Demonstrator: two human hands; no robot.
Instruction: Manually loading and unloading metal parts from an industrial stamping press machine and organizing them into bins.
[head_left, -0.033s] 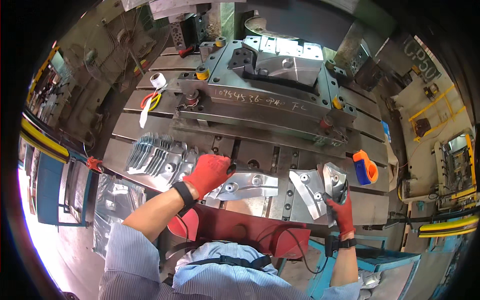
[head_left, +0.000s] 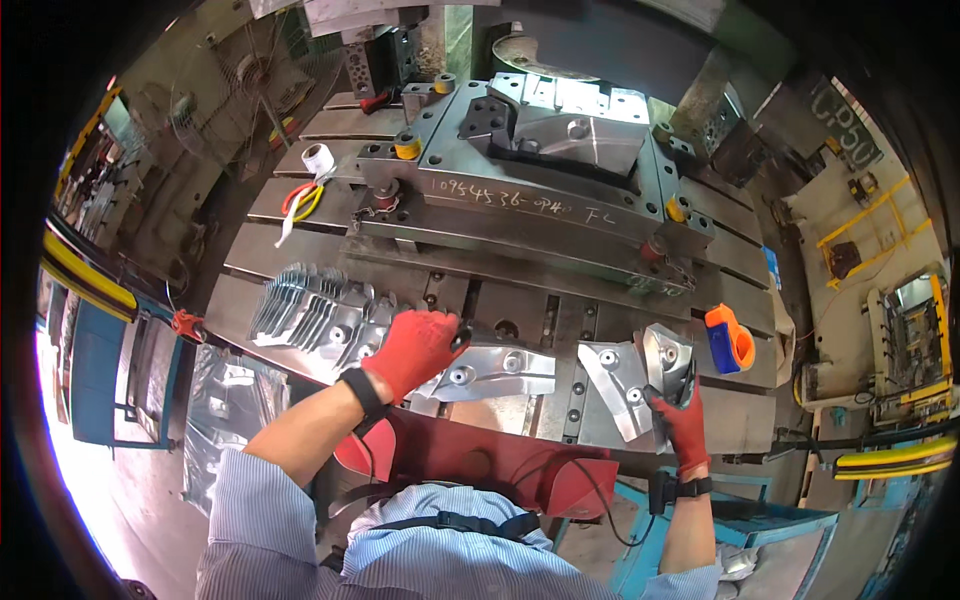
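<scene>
My left hand (head_left: 418, 352), in a red glove with dark fingertips, is closed at the left end of a stamped sheet-metal part (head_left: 510, 372) lying by the table's front edge. Its grip is partly hidden under the glove. My right hand (head_left: 682, 412), gloved the same way, is closed on the lower edge of another stamped metal part (head_left: 668, 350), which stands tilted up. Just left of that piece, a similar metal part (head_left: 612, 380) lies on the table, partly overlapped by it. A row of nested stamped parts (head_left: 310, 310) stands on edge left of my left hand.
A large steel die (head_left: 520, 195) is bolted behind the parts on the slotted table (head_left: 270, 250). An orange and blue tape-like ring (head_left: 732, 340) sits at right. A white roll (head_left: 318, 158) and coloured loops (head_left: 303, 203) lie at left. A red box-like unit (head_left: 480, 450) fronts the table.
</scene>
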